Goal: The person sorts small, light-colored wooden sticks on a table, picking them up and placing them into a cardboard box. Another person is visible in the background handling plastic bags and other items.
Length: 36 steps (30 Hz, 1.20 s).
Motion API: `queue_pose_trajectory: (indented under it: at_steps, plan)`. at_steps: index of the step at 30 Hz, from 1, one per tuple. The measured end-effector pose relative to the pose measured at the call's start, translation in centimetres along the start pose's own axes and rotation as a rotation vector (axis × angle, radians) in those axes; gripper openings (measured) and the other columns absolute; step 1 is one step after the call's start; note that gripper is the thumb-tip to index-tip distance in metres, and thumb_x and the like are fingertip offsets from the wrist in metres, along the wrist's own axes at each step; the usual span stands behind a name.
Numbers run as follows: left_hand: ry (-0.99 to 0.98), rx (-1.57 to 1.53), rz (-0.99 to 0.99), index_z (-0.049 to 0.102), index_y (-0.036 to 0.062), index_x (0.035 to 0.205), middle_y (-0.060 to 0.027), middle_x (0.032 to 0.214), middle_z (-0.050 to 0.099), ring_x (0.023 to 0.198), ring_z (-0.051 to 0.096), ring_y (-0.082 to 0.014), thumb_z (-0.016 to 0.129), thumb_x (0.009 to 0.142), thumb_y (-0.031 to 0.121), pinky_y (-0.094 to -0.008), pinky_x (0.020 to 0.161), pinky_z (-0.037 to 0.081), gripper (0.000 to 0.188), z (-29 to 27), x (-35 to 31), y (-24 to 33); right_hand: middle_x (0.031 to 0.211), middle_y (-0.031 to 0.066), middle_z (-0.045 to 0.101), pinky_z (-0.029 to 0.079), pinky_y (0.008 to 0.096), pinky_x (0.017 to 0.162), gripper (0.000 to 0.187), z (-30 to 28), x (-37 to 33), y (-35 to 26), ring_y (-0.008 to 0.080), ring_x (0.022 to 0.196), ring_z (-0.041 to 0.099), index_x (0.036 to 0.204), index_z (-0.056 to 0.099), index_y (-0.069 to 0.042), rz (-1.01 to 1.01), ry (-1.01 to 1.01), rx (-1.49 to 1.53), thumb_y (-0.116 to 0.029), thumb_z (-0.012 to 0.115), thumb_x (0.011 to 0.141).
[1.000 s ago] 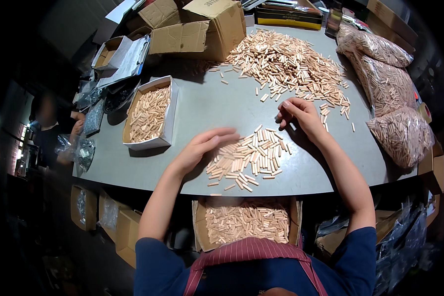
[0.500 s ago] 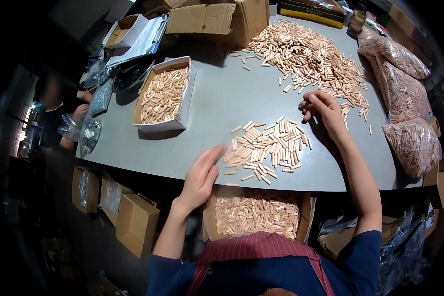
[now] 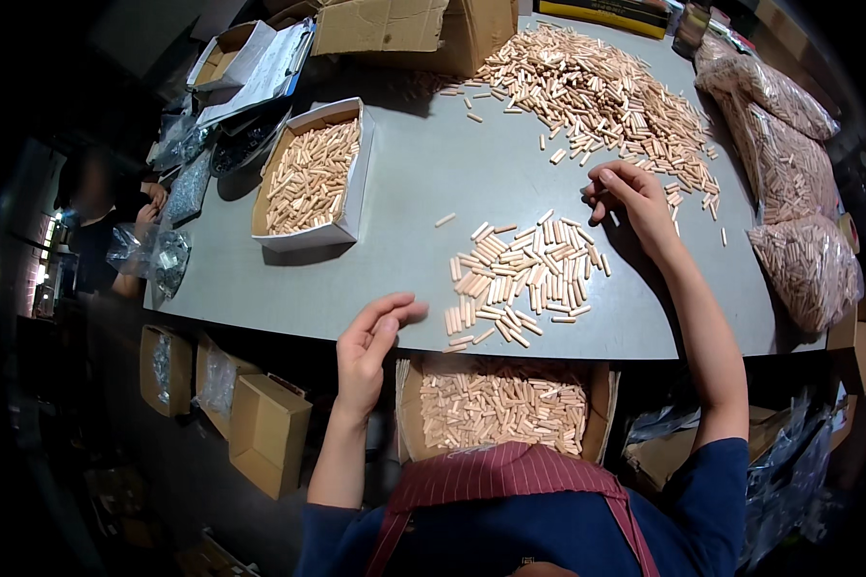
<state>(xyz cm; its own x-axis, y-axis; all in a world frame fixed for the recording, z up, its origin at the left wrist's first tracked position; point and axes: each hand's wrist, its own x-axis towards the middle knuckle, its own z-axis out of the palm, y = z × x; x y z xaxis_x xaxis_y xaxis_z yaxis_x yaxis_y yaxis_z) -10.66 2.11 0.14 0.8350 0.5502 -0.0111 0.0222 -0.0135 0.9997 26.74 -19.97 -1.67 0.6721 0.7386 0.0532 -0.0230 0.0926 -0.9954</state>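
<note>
A loose spread of short wooden dowels [image 3: 524,274] lies on the grey table near its front edge, between my hands. My left hand [image 3: 370,337] hovers just left of this spread, fingers stretched out and thumb apart, holding nothing. Beyond the right side of the spread is my right hand [image 3: 630,197], its fingers half curled and the thumb apart. No held piece is clear there; the undersides of those fingers are partly hidden. One single dowel [image 3: 445,220] lies apart at the far left of the spread. A large dowel heap [image 3: 606,96] covers the far right of the table.
A white box of dowels [image 3: 313,178] stands at left. Below the table edge sits a cardboard box of dowels [image 3: 500,409]. Clear bags of dowels [image 3: 803,264] line the right edge. An open carton [image 3: 476,43] stands at the back. Another person [image 3: 96,226] is at far left.
My left hand has drawn back leftward from the spread's left edge. One dowel now lies farther from the spread. My right hand has hardly moved.
</note>
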Motion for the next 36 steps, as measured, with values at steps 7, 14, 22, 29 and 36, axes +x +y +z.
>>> queue_pose_trajectory:
  at_steps: [7, 14, 22, 29, 36]
  plan:
    - [-0.264, 0.359, 0.183, 0.056, -0.0038, 0.148, -0.0191, 0.151, 0.057, 0.14, 0.056, -0.0281, 0.053, 0.101, 0.004, -0.0397, 0.121, 0.038, 0.048, 0.8, 1.0, -0.7, 0.096, 0.0104, 0.072, 0.058, 0.0283, 0.068, 0.027, 0.0, 0.2, 0.4, 0.0135, 0.069, 0.066, 0.116, 0.068, 0.003, -0.019, -0.011, -0.022, -0.022, 0.061, 0.109]
    - [-0.381, 0.674, 0.282, 0.066, 0.0044, 0.141, -0.0144, 0.135, 0.07, 0.13, 0.06, -0.0266, 0.054, 0.097, 0.003, -0.0384, 0.112, 0.039, 0.046, 1.3, 1.1, 1.3, 0.097, 0.0114, 0.072, 0.058, 0.0285, 0.068, 0.027, -0.2, 0.2, 0.5, 0.0141, 0.07, 0.067, 0.117, 0.067, 0.003, -0.029, -0.025, -0.057, -0.022, 0.061, 0.109]
    - [-0.194, 0.078, 0.057, 0.065, -0.0012, 0.141, -0.0173, 0.134, 0.07, 0.127, 0.064, -0.0263, 0.052, 0.099, -0.001, -0.0391, 0.111, 0.048, 0.044, 1.6, 0.8, -0.3, 0.097, 0.0118, 0.073, 0.058, 0.0282, 0.068, 0.025, -0.4, 0.4, 0.8, 0.0144, 0.07, 0.067, 0.117, 0.067, 0.004, -0.047, -0.031, -0.066, -0.019, 0.062, 0.108]
    - [-0.37, 0.541, 0.335, 0.074, 0.0022, 0.129, -0.013, 0.125, 0.075, 0.115, 0.068, -0.0283, 0.054, 0.088, -0.009, -0.0391, 0.107, 0.05, 0.047, 3.4, 1.1, 1.2, 0.096, 0.0132, 0.072, 0.057, 0.0283, 0.067, 0.024, -0.2, 0.3, 0.6, 0.0168, 0.069, 0.07, 0.116, 0.067, 0.004, -0.041, -0.024, -0.062, -0.017, 0.062, 0.107]
    - [-0.331, 0.176, 0.117, 0.08, 0.0003, 0.109, -0.0158, 0.117, 0.078, 0.117, 0.069, -0.0302, 0.057, 0.085, -0.009, -0.042, 0.104, 0.052, 0.035, 3.5, 0.6, 0.1, 0.096, 0.0121, 0.072, 0.057, 0.0268, 0.066, 0.023, -0.3, 0.3, 0.7, 0.0153, 0.069, 0.071, 0.116, 0.068, 0.004, -0.028, -0.04, -0.055, -0.017, 0.062, 0.107]
